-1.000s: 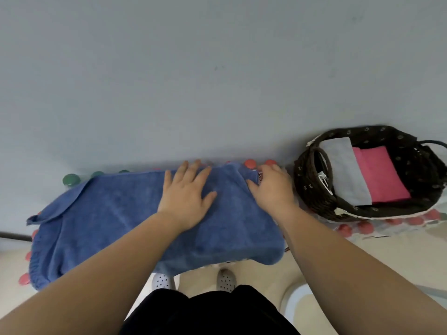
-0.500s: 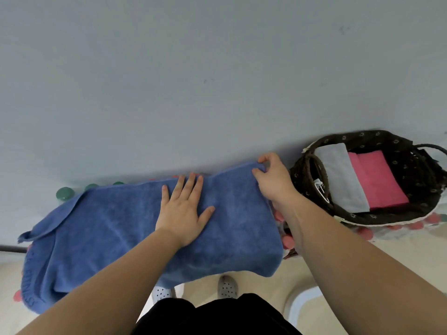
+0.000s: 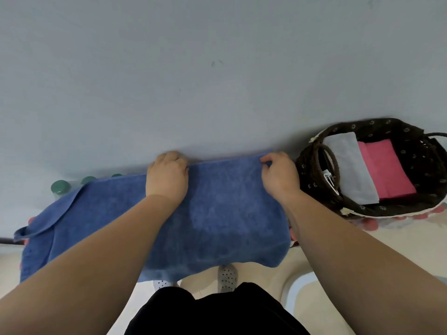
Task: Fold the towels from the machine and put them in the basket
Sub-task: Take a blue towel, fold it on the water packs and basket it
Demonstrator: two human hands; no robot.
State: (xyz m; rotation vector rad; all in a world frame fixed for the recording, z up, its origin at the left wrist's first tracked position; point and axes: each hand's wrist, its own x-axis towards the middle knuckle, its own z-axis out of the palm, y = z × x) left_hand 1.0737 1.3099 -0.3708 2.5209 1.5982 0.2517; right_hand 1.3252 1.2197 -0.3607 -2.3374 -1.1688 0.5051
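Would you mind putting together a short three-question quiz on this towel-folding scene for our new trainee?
1. True or false: both hands grip the far edge of the blue towel.
2. Which folded towels already lie in the basket? A) a grey one and a pink one B) two blue ones C) none
3. Fill in: the basket stands to the ____ of the blue towel.

Key
1. True: the left hand and right hand are both curled over the far edge.
2. A: grey towel, pink towel.
3. Right.
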